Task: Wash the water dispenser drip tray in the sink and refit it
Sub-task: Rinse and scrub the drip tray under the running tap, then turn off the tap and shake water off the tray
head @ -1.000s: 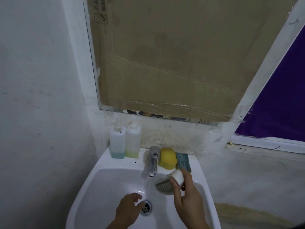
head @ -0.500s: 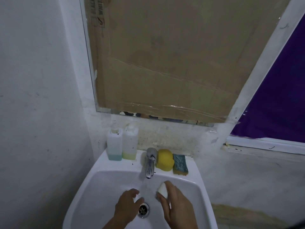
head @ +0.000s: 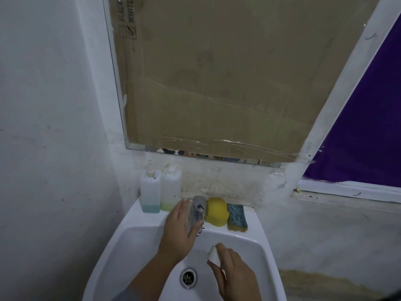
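A small white drip tray [head: 213, 255] is in my right hand [head: 235, 276], low over the white sink [head: 256, 246]; only one white end of it shows past my fingers. My left hand [head: 179, 232] is up at the back of the basin, its fingers wrapped around the chrome tap [head: 199, 204]. I cannot tell whether water is running. The drain [head: 188, 278] lies below and between my two hands.
Two white soap bottles [head: 160, 192] stand on the sink's back ledge at the left. A yellow sponge [head: 217, 211] and a blue-green scouring pad [head: 237, 217] lie right of the tap. A cardboard-covered mirror [head: 217, 83] hangs above, a wall close on the left.
My left hand has risen from beside the drain to grip the tap. My right hand has lowered the drip tray into the basin.
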